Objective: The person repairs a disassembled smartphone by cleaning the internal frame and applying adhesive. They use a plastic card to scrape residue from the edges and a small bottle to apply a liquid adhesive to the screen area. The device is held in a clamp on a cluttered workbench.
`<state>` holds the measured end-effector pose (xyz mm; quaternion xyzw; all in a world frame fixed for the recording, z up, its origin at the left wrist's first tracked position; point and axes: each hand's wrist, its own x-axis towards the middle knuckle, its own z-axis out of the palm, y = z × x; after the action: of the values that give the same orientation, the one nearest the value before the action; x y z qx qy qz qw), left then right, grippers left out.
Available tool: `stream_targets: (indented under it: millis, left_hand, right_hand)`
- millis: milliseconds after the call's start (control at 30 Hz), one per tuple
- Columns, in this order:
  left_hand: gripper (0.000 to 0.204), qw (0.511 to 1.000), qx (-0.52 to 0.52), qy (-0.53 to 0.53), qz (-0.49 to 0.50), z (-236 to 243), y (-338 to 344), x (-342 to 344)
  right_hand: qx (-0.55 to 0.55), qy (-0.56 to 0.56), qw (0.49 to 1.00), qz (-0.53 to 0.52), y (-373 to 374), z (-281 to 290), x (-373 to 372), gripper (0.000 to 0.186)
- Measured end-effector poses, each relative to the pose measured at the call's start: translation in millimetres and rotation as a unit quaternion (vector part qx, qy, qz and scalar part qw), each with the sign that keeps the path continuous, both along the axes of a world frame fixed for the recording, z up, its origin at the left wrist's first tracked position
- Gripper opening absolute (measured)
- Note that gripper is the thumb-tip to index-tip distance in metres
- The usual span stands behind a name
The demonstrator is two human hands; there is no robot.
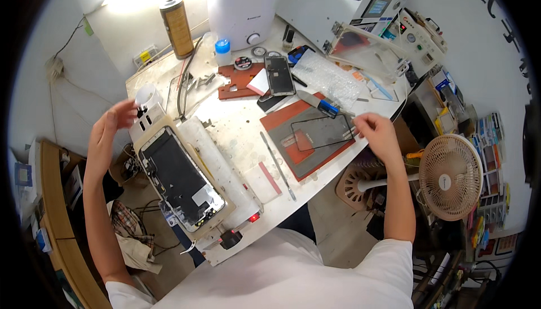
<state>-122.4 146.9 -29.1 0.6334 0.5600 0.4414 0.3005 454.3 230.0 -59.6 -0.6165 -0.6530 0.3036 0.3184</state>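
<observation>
Your left hand is hovering with fingers loosely spread and holding nothing, just beside the opened phone body, a flat rounded rectangle lying on the white heating platform. Your right hand is pinching the corner of a thin black glass frame, which is resting on a grey and rust-red mat. A slim metal spatula is lying between the two on the scuffed white table.

One head-worn fisheye view looks steeply down from above the person's chest, close over the white workbench, which runs toward 12 o'clock; forearms enter from 6 o'clock, a fan stands at 3 o'clock, walls bend along the rim
</observation>
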Motion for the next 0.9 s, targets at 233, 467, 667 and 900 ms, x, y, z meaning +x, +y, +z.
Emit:
stream_targets:
  millis: [233, 467, 667, 900]
  left_hand:
    - [0.070, 0.997, -0.047, -0.056, -0.019, 2, 5, 7]
    - [0.058, 0.998, 0.004, -0.021, 0.056, 1, -46, 0]
    - [0.020, 0.983, 0.148, -0.001, 0.108, -20, -128, 44]
    - [0.033, 0.995, 0.099, 0.011, 0.000, -56, -193, 130]
  right_hand:
    - [0.088, -0.071, 0.977, 0.182, -83, -12, -103, 0.013]
    - [0.204, -0.175, 0.961, 0.062, -57, -31, -114, 0.013]
    - [0.263, -0.285, 0.921, 0.031, 54, -56, -83, 0.037]
    - [0.151, -0.233, 0.958, 0.071, 96, -59, -71, 0.028]
